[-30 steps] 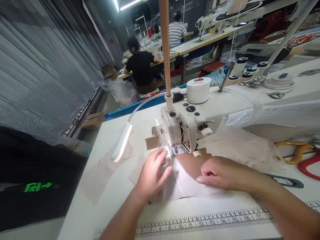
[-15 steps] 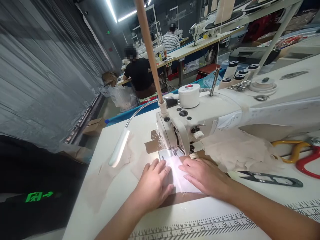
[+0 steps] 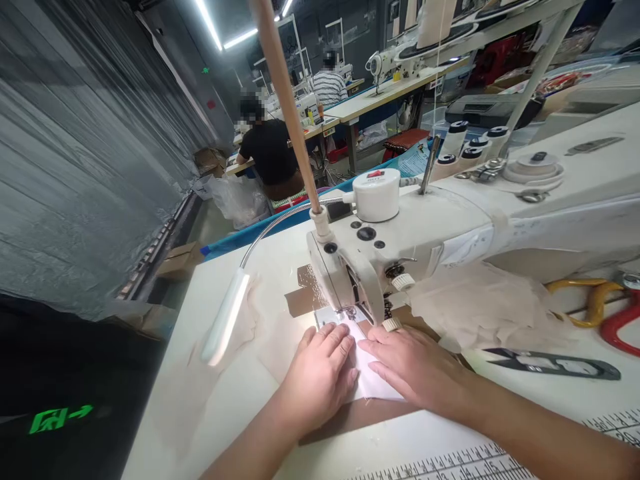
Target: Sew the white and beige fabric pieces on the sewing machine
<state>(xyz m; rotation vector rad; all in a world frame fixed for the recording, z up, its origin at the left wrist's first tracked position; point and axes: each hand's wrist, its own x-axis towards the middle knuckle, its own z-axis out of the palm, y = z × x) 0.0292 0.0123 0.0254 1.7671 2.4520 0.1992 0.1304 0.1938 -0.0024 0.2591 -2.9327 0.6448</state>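
Note:
Pale pinkish-white fabric (image 3: 369,381) lies flat below the needle area of a white sewing machine (image 3: 327,273). My left hand (image 3: 323,370) rests on the fabric's left side, fingers stretched toward the presser foot (image 3: 346,312). On its right side my right hand (image 3: 407,363) lies flat, fingertips pointing left and the thumb side toward me. Neither hand is closed on anything. A strip of fabric shows between the two hands, lit by the lamp (image 3: 227,320). Brown board (image 3: 360,420) shows under the fabric's near edge.
Thread snips (image 3: 555,365) and scissors with yellow and red handles (image 3: 595,303) lie to the right. Beige fabric pieces (image 3: 480,300) are heaped under the machine arm. A printed ruler (image 3: 450,463) runs along the near edge. Two people (image 3: 270,157) sit at machines farther back.
My left hand has shifted slightly right, closer to the right hand, and now covers more of the fabric. The camera view has moved a little; the right hand stays on the fabric.

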